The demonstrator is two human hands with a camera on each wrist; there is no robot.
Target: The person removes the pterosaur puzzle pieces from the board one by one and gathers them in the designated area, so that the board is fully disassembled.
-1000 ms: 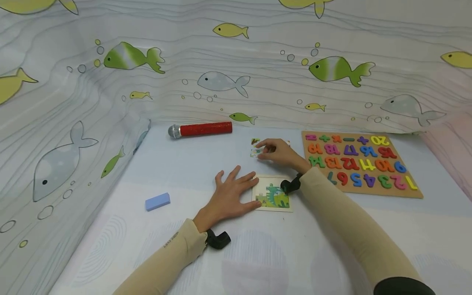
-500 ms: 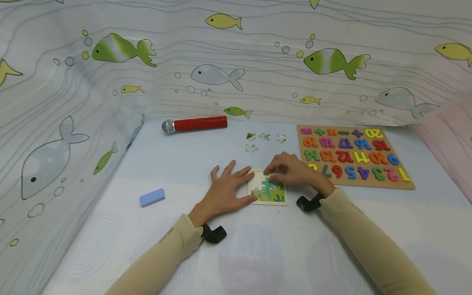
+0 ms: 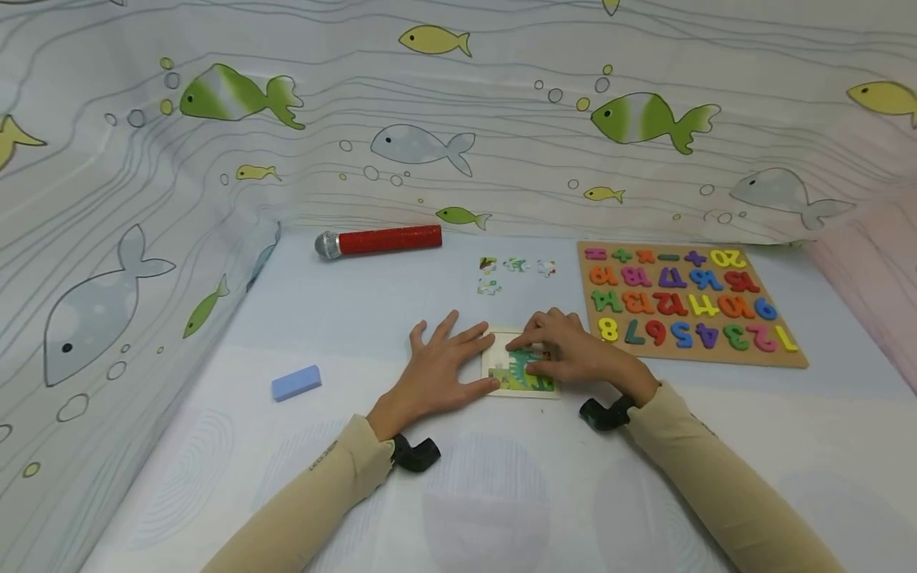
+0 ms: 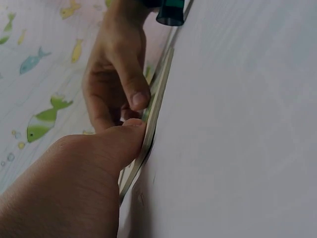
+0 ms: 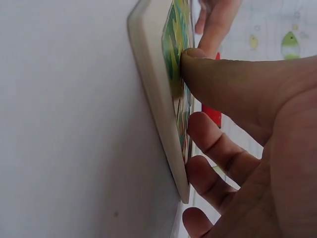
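Observation:
A small framed jigsaw puzzle (image 3: 517, 390) with a green dinosaur picture lies on the table between the hands. Its upper left part shows bare pale wood. My left hand (image 3: 440, 374) is spread with straight fingers, the fingertips and thumb touching the frame's left side. Over the right half bends my right hand (image 3: 573, 350). Its thumb (image 5: 198, 62) touches the picture, and the other fingertips meet the board. Whether a piece sits between thumb and forefinger is hidden. Beyond the puzzle lie several loose jigsaw pieces (image 3: 516, 266).
A wooden number board (image 3: 648, 350) with coloured digits stands close to my right hand. At the back lies a red toy microphone (image 3: 387, 239). A blue block (image 3: 297, 383) rests on the left. A fish-patterned cloth (image 3: 516, 183) rises behind the table.
My right hand has come from the loose pieces back to the puzzle, then lowered its fingertips onto the right half. The left hand has kept its place at the frame. The head view has shifted slightly.

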